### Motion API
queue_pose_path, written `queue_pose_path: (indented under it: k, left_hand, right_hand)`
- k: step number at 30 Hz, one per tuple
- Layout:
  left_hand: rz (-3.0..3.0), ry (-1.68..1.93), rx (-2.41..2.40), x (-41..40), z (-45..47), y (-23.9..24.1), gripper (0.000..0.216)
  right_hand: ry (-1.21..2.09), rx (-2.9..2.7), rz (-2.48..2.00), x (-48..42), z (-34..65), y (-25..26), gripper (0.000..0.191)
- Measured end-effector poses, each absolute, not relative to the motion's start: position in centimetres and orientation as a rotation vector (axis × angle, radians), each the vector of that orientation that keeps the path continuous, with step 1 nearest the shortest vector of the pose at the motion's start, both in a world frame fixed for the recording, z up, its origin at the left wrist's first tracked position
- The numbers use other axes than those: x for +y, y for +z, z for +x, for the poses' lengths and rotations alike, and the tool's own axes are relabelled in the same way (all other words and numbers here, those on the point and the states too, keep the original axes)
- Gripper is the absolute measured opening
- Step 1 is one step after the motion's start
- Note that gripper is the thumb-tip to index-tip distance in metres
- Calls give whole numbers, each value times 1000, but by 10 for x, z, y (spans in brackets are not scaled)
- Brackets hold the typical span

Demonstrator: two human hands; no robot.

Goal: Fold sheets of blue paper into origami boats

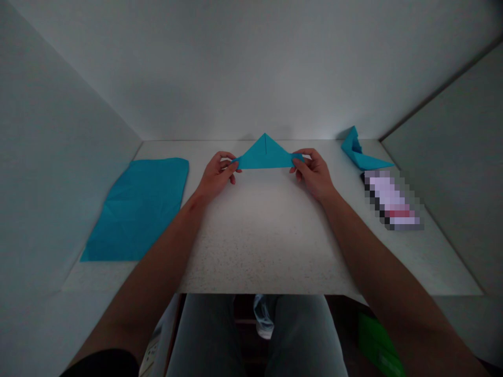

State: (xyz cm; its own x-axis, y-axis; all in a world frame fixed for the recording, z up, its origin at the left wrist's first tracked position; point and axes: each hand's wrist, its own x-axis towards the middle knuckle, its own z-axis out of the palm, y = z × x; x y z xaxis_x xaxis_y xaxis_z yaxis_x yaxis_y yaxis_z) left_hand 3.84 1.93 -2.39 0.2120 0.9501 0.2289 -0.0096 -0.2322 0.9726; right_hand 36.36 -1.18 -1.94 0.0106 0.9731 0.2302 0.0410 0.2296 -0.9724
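A blue paper folded into a flat triangle (266, 155) lies near the back of the white speckled table (259, 241), its peak pointing away from me. My left hand (217, 175) pinches the triangle's left corner between thumb and fingers. My right hand (313, 173) pinches its right corner the same way. Both forearms reach in from the near edge of the table.
A stack of flat blue paper sheets (138, 207) lies at the left. A folded blue paper boat (359, 152) stands at the back right, with a blurred-out flat object (393, 201) just in front of it. Walls enclose the table on three sides.
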Motion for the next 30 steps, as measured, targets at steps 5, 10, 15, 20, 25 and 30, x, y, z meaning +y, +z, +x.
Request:
queue_pose_path:
  k: [5, 10, 15, 20, 25, 30]
  left_hand:
    - [1509, 1228, 981, 18, 38, -22, 52]
    - [1497, 1158, 1054, 13, 38, -18, 56]
    - [1517, 1162, 1109, 12, 37, -17, 50]
    - [1547, 1167, 1121, 12, 38, -17, 44]
    - [1562, 1134, 1099, 10, 39, -16, 54]
    - [1551, 1166, 1113, 10, 39, -15, 48]
  right_hand:
    - [967, -1395, -1065, -11, 365, -21, 58]
    - [969, -1428, -1138, -13, 366, -22, 62]
    - [933, -1396, -1141, -12, 366, -21, 58]
    - [953, -1390, -1100, -11, 365, -22, 62]
    - [971, -1402, -1109, -11, 365, -23, 60]
    - [956, -1399, -1113, -10, 367, -22, 54]
